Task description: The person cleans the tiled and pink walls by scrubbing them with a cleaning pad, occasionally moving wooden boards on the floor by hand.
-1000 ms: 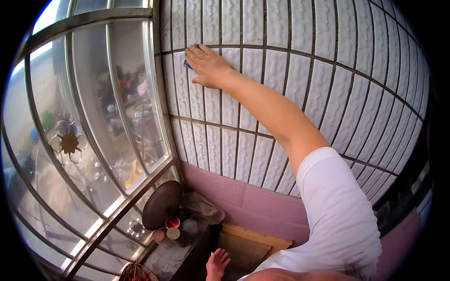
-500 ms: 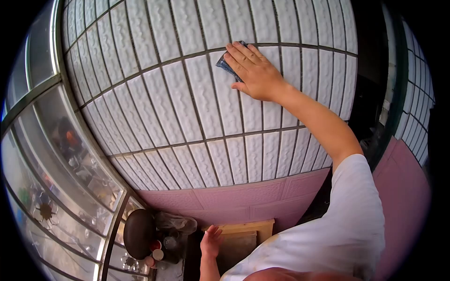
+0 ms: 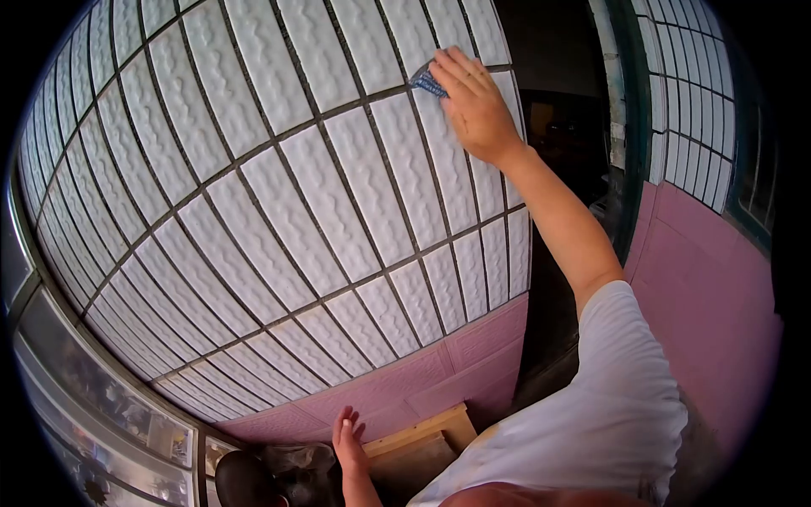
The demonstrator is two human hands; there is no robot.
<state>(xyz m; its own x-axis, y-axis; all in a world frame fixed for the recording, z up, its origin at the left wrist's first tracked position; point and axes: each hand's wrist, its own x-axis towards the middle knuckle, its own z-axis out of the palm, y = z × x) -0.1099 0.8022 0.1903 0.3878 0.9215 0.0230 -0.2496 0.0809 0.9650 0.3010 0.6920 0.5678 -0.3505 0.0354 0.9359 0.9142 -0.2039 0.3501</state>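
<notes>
My right hand (image 3: 478, 107) is pressed flat on the white tiled wall (image 3: 325, 203), close to its right edge. Under its fingers is a blue-grey cleaning cloth (image 3: 429, 82); one corner pokes out to the left, and the rest is hidden by the hand. Low in the view, my left hand (image 3: 348, 441) is raised with fingers loosely apart and nothing in it. It appears in front of the pink lower wall, beside a wooden board or box (image 3: 422, 435).
Metal-framed glass panels (image 3: 101, 389) run along the left. A dark round seat-like object (image 3: 241, 480) and a clear plastic bag (image 3: 300, 457) lie at the bottom left. Right of the tiles is a dark doorway (image 3: 557, 152), then a pink wall (image 3: 701, 262).
My right hand has moved with the cloth toward the wall's right edge, slightly higher. The view has turned right, showing more of the doorway. My left hand stays low and free.
</notes>
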